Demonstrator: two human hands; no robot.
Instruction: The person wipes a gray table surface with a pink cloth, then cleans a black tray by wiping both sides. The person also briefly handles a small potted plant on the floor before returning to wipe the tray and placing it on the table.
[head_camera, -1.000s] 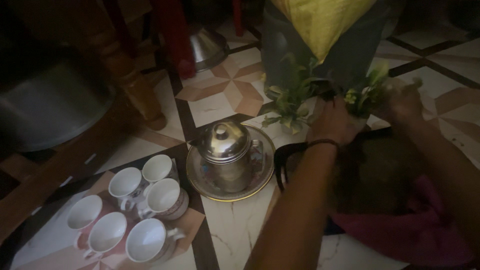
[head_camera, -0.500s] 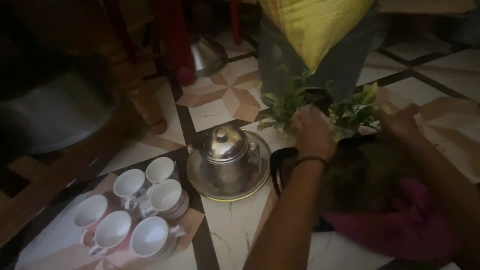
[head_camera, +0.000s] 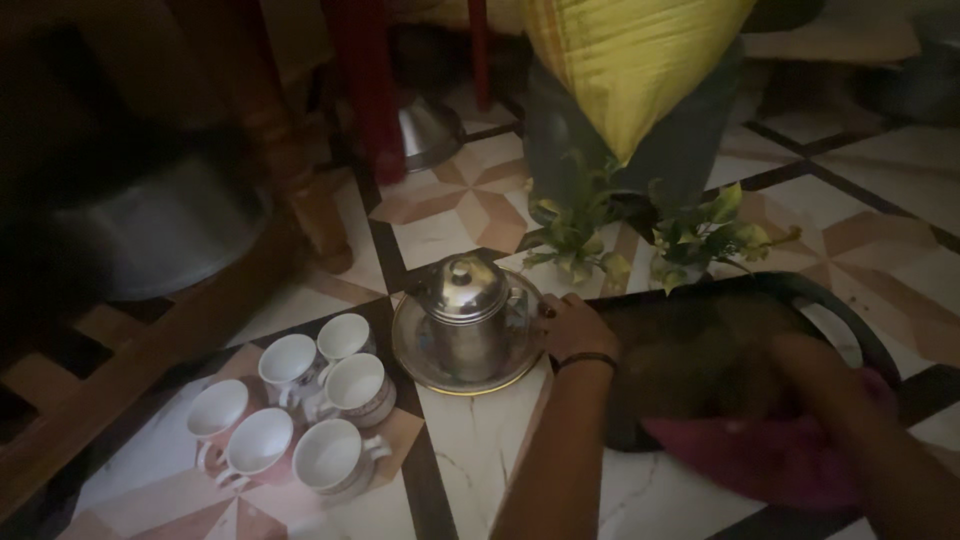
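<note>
Tray (head_camera: 700, 340), dark, lies under both hands; left hand (head_camera: 575, 328) grips its edge.

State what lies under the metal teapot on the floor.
The metal teapot stands on a round metal plate with a gold rim, which rests on the tiled floor. The left hand touches the plate's edge. The plate's middle is covered by the pot.

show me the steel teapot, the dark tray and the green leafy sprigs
Shiny steel teapot (head_camera: 468, 318), head view, on its body.
Dark rectangular tray (head_camera: 700, 340), head view, on its bare floor.
Green leafy sprigs (head_camera: 712, 232), head view, on the right bunch's leaves.
</note>
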